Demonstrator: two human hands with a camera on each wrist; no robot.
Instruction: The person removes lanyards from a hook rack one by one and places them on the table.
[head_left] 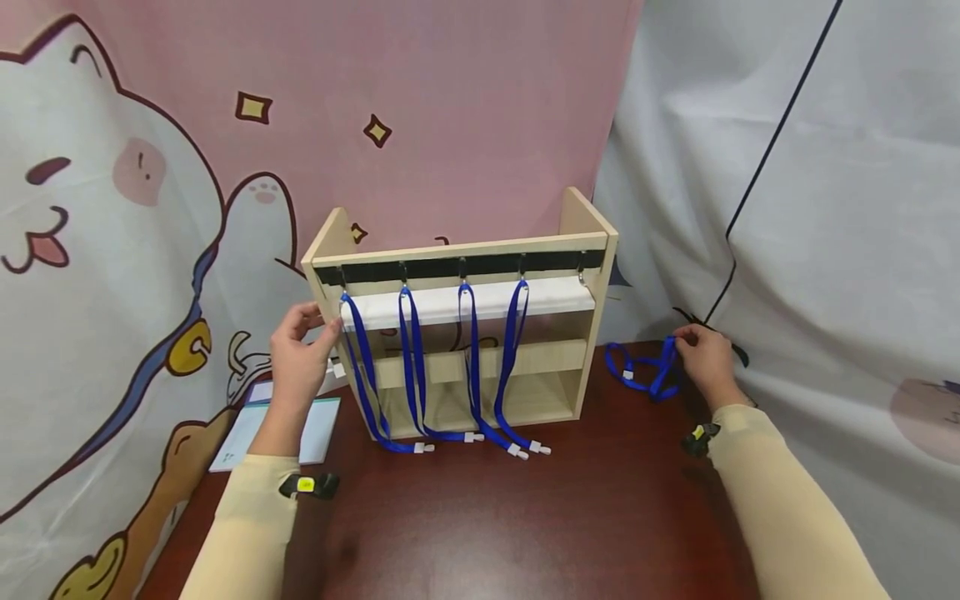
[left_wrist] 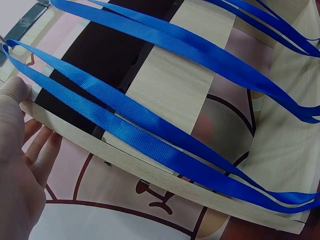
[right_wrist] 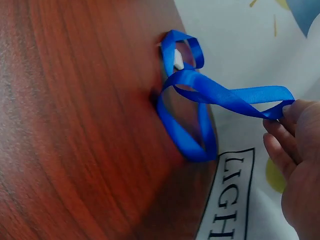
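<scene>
A light wooden rack stands on the table, with a row of hooks along a dark strip. Several blue lanyards hang from these hooks, their white clips lying on the tabletop; the rightmost hook carries none. My left hand holds the rack's left side panel, thumb at the front edge and fingers on the outer side. Off to the right, my right hand pinches one end of another blue lanyard. The rest of that lanyard lies in loose loops on the table, its white clip partly covered.
Pale blue booklets lie on the dark red table, left of the rack. A printed cloth hangs close behind and to the left. White fabric bounds the right side, near my right hand.
</scene>
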